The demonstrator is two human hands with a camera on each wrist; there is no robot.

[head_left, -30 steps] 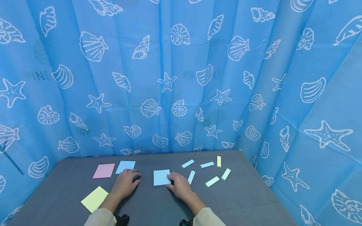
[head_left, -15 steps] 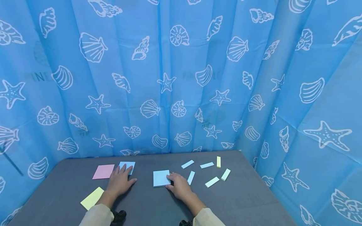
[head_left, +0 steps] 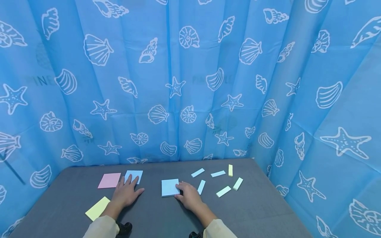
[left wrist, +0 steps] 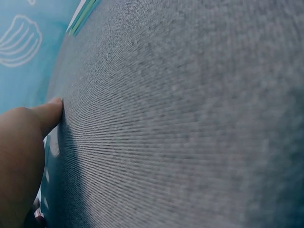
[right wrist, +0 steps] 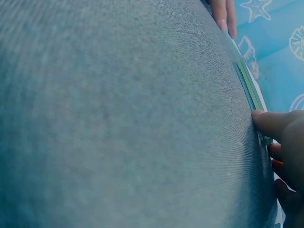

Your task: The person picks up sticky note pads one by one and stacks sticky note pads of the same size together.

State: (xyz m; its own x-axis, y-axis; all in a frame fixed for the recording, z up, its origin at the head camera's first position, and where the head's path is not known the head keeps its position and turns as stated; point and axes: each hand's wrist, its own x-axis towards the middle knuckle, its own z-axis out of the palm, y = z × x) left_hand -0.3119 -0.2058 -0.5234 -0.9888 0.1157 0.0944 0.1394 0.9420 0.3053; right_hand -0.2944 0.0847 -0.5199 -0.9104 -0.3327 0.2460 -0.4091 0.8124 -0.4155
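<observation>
My left hand [head_left: 124, 195] lies with spread, straight fingers over a light-blue square of sticky notes [head_left: 137, 172] at the back left, its fingertips covering the front part. Near the middle of the table, a thicker light-blue sticky note pad [head_left: 169, 187] lies flat. My right hand [head_left: 190, 195] holds that pad by its right edge, thumb at the near corner and index finger farther back. In the right wrist view, the pad's side [right wrist: 248, 88] shows green and white layers, with the thumb [right wrist: 270, 124] against it. The left wrist view shows the left thumb [left wrist: 47, 114] touching the cloth.
A pink sticky note square [head_left: 109, 180] lies left of the left hand, and a yellow one [head_left: 97, 208] sits nearer, partly behind the forearm. Several narrow blue, yellow and pale green strips [head_left: 223, 191] are scattered at the right. A blue shell-patterned curtain [head_left: 175, 99] borders the grey table [head_left: 244, 215].
My left hand has moved left and slightly forward, its fingers spreading from a loose curl onto the left blue notes. The right hand and its pad have stayed put.
</observation>
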